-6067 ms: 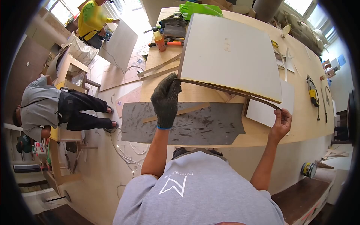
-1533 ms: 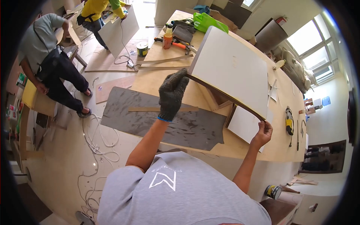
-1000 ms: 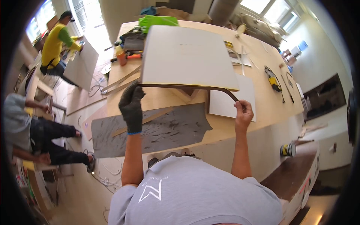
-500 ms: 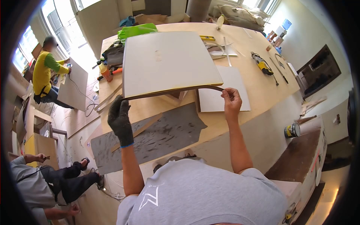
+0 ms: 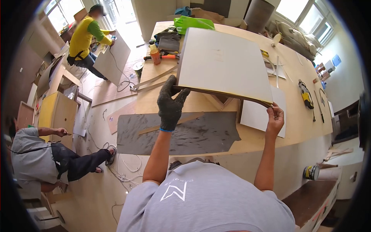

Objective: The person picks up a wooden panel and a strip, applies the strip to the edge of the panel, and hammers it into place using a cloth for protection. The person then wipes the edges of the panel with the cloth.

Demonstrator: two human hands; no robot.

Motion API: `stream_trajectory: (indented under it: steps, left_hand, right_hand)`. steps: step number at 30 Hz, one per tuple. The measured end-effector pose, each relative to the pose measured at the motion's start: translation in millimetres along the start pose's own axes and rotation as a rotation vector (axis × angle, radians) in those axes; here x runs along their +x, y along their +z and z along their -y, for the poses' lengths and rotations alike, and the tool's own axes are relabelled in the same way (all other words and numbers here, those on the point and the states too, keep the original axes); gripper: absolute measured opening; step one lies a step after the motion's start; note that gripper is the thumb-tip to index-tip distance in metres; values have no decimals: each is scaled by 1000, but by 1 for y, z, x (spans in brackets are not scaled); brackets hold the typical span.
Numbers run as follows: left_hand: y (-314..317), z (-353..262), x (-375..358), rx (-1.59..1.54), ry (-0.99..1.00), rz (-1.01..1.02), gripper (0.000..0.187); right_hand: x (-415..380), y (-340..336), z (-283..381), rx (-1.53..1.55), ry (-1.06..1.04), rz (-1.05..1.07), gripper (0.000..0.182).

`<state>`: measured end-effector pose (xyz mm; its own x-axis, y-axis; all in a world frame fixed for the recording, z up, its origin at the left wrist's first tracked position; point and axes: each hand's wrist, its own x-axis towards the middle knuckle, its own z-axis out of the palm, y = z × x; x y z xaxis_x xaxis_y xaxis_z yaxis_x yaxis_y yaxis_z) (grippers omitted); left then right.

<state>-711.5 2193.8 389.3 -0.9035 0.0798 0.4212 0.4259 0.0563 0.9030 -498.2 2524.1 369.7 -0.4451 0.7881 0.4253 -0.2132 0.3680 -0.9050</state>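
A white panel [image 5: 226, 62] is raised over the workbench, its near edge facing me. Along that edge runs a dark edging strip [image 5: 232, 96], with a thin yellowish line above it. My left hand [image 5: 171, 106], in a dark glove, is closed at the panel's left corner, on the strip's end; its fingertips are partly hidden. At the right corner my bare right hand [image 5: 275, 120] pinches the strip's other end between thumb and fingers. Below the panel, a second white board [image 5: 255, 115] and a grey smudged sheet [image 5: 185, 141] lie on the workbench [image 5: 305, 129].
An orange bottle [image 5: 155, 54] and a green bag [image 5: 193, 24] are at the bench's far left. A yellow-and-black power tool [image 5: 305, 94] lies on the right. One person in yellow [image 5: 83, 36] handles a board; another in grey [image 5: 33, 154] sits left. Cables cross the floor.
The view has swung left, so the bench and panel appear farther right. The strip's right end, bent away from the panel before, now lies closer to its edge. Both hands keep their places.
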Motion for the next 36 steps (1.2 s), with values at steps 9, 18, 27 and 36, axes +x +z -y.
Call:
stream_trajectory:
  steps: [9,18,27,36]
  left_hand:
    - [10,16,-2,-363,-164,-14,59]
    - [19,14,-18,-817,-418,79,21]
    - [-1,17,-10,-873,-463,36,24]
    - [0,14,-8,-885,-518,73,25]
  right_hand:
    - [5,-2,-1,26,11,54,16]
    - [9,-2,-2,-31,17,45,13]
    - [9,-1,-1,-35,25,7,12]
    - [10,-1,0,-26,20,4,11]
